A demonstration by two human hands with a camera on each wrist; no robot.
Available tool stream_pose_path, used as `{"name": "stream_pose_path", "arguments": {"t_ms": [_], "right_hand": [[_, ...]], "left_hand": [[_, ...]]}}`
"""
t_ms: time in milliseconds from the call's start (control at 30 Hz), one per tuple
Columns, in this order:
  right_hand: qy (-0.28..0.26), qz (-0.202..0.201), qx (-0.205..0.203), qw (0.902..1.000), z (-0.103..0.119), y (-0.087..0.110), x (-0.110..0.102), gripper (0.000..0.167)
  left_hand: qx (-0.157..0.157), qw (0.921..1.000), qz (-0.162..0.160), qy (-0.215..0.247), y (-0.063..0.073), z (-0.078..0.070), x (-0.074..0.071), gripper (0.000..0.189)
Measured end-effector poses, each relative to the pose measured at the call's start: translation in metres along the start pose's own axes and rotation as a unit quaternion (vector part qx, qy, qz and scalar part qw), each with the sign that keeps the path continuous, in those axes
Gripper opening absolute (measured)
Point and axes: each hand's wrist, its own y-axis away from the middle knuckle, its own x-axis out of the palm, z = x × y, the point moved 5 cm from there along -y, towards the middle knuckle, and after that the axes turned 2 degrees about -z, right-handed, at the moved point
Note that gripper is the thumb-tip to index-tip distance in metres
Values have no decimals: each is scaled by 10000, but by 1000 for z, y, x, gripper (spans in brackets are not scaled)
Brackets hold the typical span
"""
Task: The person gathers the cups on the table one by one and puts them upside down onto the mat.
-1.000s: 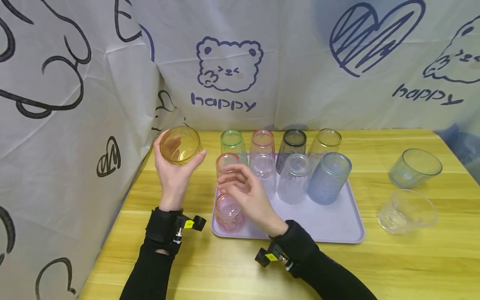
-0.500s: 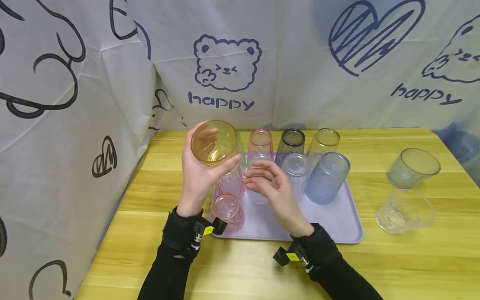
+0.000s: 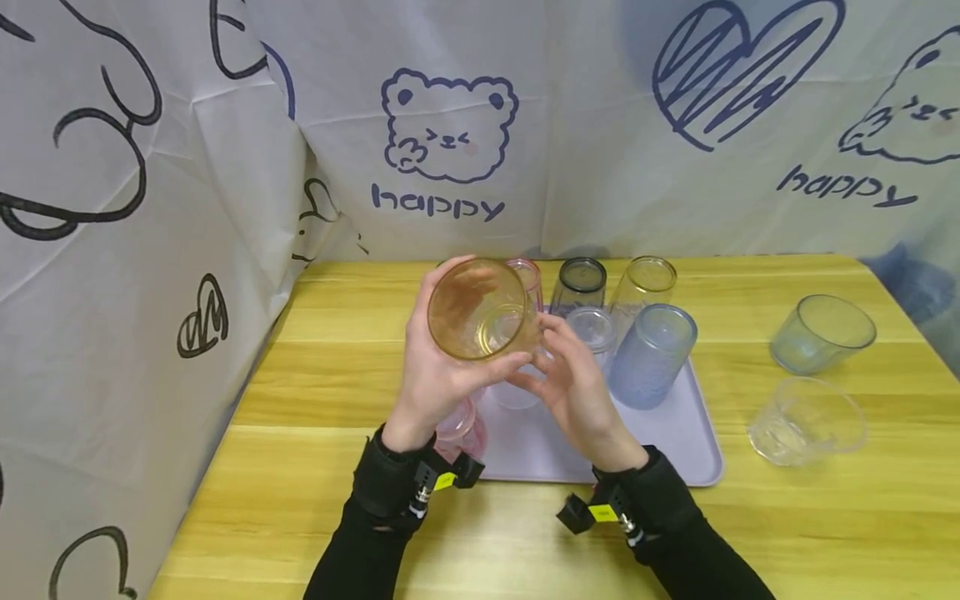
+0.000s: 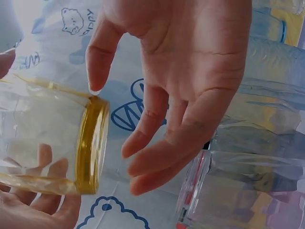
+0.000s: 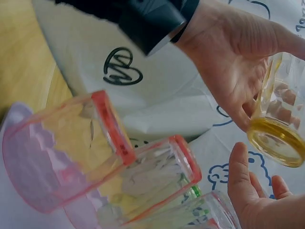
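Observation:
My left hand (image 3: 431, 379) grips an amber drinking glass (image 3: 501, 329) above the tray's left part, its mouth tilted towards the head camera. Close to its base is my right hand (image 3: 581, 400), fingers loosely bent. The left wrist view shows a gap between the right fingers and the amber base ring (image 4: 90, 145); the right thumb tip is at the ring's edge, and whether it touches cannot be told. Below the hands, a pink glass (image 3: 461, 429) stands upside down on the lilac tray (image 3: 600, 462). The hands and amber glass hide the tray's other left-side glasses in the head view.
Also upside down on the tray are a blue glass (image 3: 652, 354), a clear glass (image 3: 591, 329), a dark glass (image 3: 579, 287) and a yellow-rimmed glass (image 3: 642, 287). Right of the tray are a bluish glass (image 3: 821, 333) and a clear tumbler (image 3: 806, 421). Printed cloth (image 3: 600, 167) hangs behind.
My left hand has carried the amber glass rightwards from beyond the tray's left side to over the tray, tilting it. My right hand has moved right, and the two hands have come together.

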Motion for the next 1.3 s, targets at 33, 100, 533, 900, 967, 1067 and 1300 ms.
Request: {"name": "stream_pose_path", "arguments": {"t_ms": [33,100,533,900,967,1067,1300], "right_hand": [[-78,44,54,9999,0,0,0,28],[-203,144,177,9995,-1,0,1,34],[-1395,485,790,9859,1,1,3,54],[-1845,235,698,9801,5,0,0,44],[-1792,193,661,9814,5,-1,-1,44],[-1677,35,547,9843,6,-2,-4,44],[-1011,-526,-86,9934,12,-2,-12,39]], "left_hand": [[42,10000,60,-46,0,0,1,105],[102,9998,149,-128,1,0,4,107],[500,9937,949,-333,4,6,23,100],[199,9883,1356,-674,7,14,33,110],[154,9885,1355,-660,7,14,33,111],[147,9888,1327,-674,7,14,33,114],[438,9846,1325,-1053,6,10,29,114]]}}
